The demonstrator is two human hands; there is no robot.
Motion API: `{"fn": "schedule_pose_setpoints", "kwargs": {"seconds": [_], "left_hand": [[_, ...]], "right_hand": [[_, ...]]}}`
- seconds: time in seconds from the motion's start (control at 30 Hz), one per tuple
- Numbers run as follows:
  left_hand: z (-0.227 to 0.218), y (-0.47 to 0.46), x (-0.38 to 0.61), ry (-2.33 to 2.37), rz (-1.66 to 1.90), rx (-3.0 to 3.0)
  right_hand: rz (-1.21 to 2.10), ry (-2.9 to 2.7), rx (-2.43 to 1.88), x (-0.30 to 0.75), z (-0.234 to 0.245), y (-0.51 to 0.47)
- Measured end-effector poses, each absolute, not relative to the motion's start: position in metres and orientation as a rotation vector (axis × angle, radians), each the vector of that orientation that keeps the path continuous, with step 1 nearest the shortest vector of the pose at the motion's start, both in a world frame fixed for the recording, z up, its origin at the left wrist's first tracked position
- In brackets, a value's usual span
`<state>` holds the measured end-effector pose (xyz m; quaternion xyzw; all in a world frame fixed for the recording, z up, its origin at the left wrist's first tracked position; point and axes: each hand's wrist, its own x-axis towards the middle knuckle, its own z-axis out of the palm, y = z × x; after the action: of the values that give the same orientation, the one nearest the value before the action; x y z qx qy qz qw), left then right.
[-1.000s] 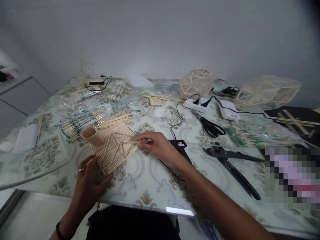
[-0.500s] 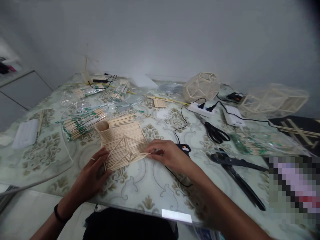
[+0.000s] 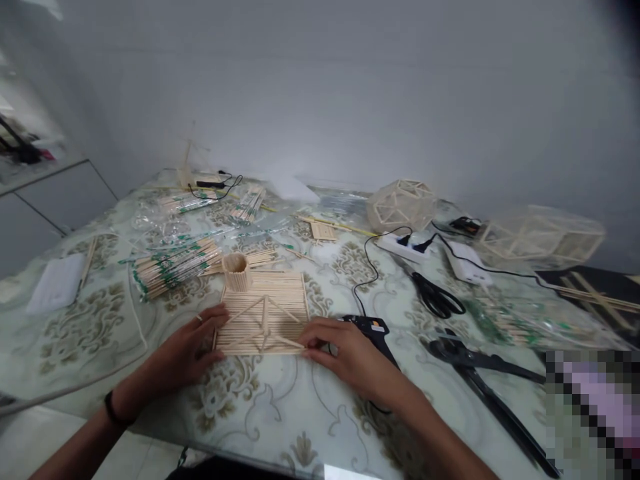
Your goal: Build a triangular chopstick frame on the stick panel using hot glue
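Observation:
A flat panel of glued wooden sticks [image 3: 280, 300] lies on the table in front of me, with a small stick frame standing on it and a round stick cup [image 3: 236, 271] at its far left corner. My left hand [image 3: 187, 347] grips the panel's near left corner, thumb on top. My right hand [image 3: 347, 350] pinches the panel's near right corner. A black glue gun [image 3: 374, 331] lies just beyond my right hand.
Bundles of sticks in green-printed wrappers [image 3: 173, 263] lie at the left. Black scissors [image 3: 437, 298], large black shears [image 3: 483, 380], a white power strip [image 3: 406, 247] with cables, and stick polyhedra [image 3: 403, 203] sit at the right and back. The patterned table [image 3: 280, 413] ends near me.
Both hands have turned the stick panel from a slanted position to square in front of me and drawn it nearer. My head has dropped, shifting the view.

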<state>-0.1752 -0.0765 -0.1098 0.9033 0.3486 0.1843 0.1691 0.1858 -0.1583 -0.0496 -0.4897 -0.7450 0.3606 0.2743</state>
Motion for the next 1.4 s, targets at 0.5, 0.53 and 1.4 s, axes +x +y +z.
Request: {"fn": "schedule_pose_setpoints", "kwargs": {"seconds": [0.5,0.53,1.4], "left_hand": [[0.002,0.034,-0.138,1.225,0.835,2.276],[-0.003,0.049,-0.131,1.227,0.801,2.295],[-0.060,0.173,-0.074,1.058,-0.207,2.356]], "right_hand": [[0.980,-2.039,-1.351,0.184,-0.049,-0.154],[0.979,-2.030,-1.358,0.184,-0.049,-0.154],[0.790,-2.095,-1.143,0.184,-0.136,-0.145]]}}
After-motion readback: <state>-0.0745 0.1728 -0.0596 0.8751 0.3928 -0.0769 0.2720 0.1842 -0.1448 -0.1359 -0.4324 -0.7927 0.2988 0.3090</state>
